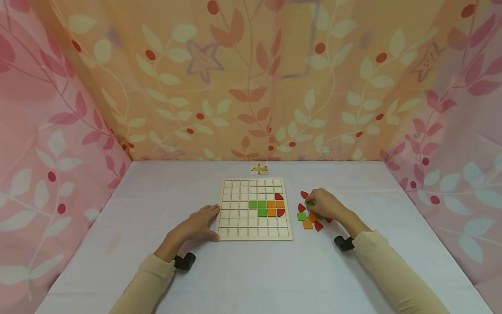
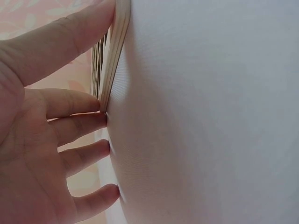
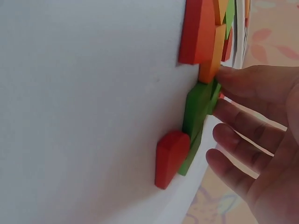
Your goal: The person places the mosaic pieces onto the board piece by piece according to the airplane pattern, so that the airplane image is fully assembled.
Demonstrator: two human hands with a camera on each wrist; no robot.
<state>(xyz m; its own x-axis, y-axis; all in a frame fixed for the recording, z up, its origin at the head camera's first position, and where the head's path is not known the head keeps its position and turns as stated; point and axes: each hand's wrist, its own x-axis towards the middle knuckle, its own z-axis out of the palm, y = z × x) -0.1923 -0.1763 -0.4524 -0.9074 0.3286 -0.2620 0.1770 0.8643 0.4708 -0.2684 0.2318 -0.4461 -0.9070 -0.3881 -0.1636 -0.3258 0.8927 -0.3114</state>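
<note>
A light wooden grid board point(image 1: 234, 222) lies on the table. Toward its right side sit three green squares point(image 1: 262, 212), three orange squares point(image 1: 271, 212) and two red quarter-round tiles point(image 1: 280, 213). My left hand point(image 1: 200, 222) rests at the board's left edge, thumb by the near corner, fingers straight and spread against the side. To the right of the board, my right hand point(image 1: 328, 206) pinches a green tile point(image 1: 310, 203) between thumb and index finger, over a loose pile. In the right wrist view, a red tile point(image 3: 173, 158) and a green tile point(image 3: 196, 107) lie below its fingers.
Loose tiles lie around the right hand, among them a green square point(image 1: 301, 216), an orange square point(image 1: 307, 224) and a red quarter-round tile point(image 1: 318, 226). A small pattern card point(image 1: 259, 168) stands beyond the board. Patterned curtains point(image 1: 251, 87) enclose the white table point(image 1: 251, 274) at back and sides.
</note>
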